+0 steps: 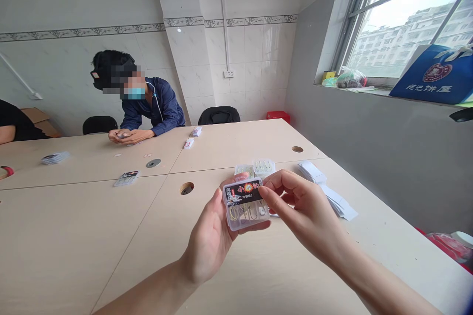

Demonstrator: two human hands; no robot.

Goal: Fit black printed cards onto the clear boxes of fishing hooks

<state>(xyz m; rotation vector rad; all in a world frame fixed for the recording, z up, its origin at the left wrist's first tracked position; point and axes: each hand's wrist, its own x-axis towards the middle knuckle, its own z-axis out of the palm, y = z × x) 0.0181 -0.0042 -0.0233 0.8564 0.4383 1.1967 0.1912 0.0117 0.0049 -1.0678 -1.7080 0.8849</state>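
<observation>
My left hand [210,236] holds a small clear plastic box [244,204] from below and the left, above the pale table [148,256]. The box has a dark label with red and yellow print, and small hooks show through its clear lower part. My right hand [299,206] touches the box's right edge with curled fingers; its fingertips press the label's corner. Behind the box lie two more small clear boxes [258,168] on the table.
A row of white paper slips [328,192] lies to the right. The table has round cable holes [186,188]. Across the table sits a person in a blue jacket [155,108] with hands together. Small packs [126,177] lie scattered. A windowsill at right holds a blue bag [436,76].
</observation>
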